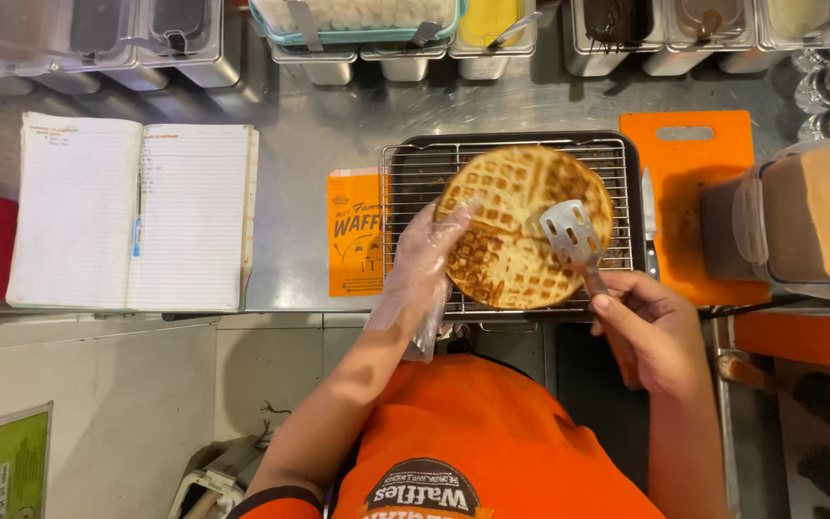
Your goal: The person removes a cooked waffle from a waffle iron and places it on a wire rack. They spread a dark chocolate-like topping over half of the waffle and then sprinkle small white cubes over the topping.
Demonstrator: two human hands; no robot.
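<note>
One round waffle (pixel 521 226) lies on the wire rack (pixel 415 178); my gloved left hand (pixel 434 259) rests open on its edge, my right hand (pixel 650 327) grips the slotted spatula (pixel 569 234), best kept flat.

An orange paper sleeve (pixel 354 234) with dark print lies flat on my bench (pixel 319 144), just left of the rack (pixel 511 159). A green printed sign (pixel 0 468) sits low at the far left, partly cut off.

A round golden-brown waffle (pixel 521 226) lies flat on the wire rack (pixel 415 163); a slotted metal spatula (pixel 572 235) rests on its right side.
</note>
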